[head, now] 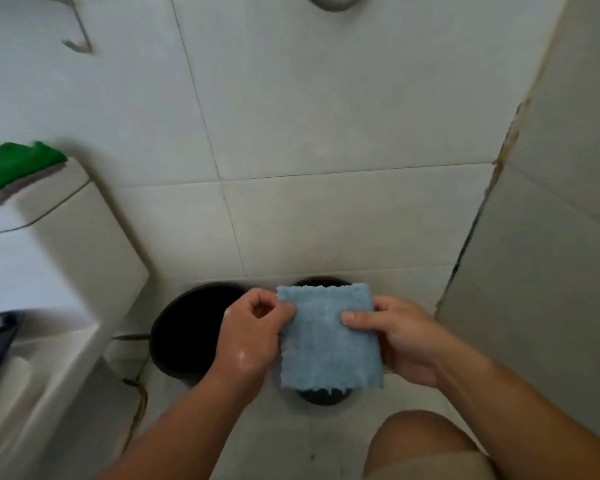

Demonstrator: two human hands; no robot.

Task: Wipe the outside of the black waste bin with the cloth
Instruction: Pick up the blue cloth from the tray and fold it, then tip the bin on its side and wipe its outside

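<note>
A light blue cloth (328, 337) is stretched flat between both hands, above the floor. My left hand (248, 336) pinches its left edge near the top corner. My right hand (400, 336) grips its right edge, thumb on the front. Below and left of the cloth stands the black waste bin (184, 327), round and open-topped, partly covered by my left hand. A second round black piece (321, 396), perhaps the bin's lid, lies on the floor behind the cloth and is mostly hidden.
A white toilet cistern (63, 244) with a green cloth (13, 168) on top stands at the left. White tiled wall (326, 116) lies ahead, another wall (551, 237) at the right. My bare knee (420, 445) is at the bottom right.
</note>
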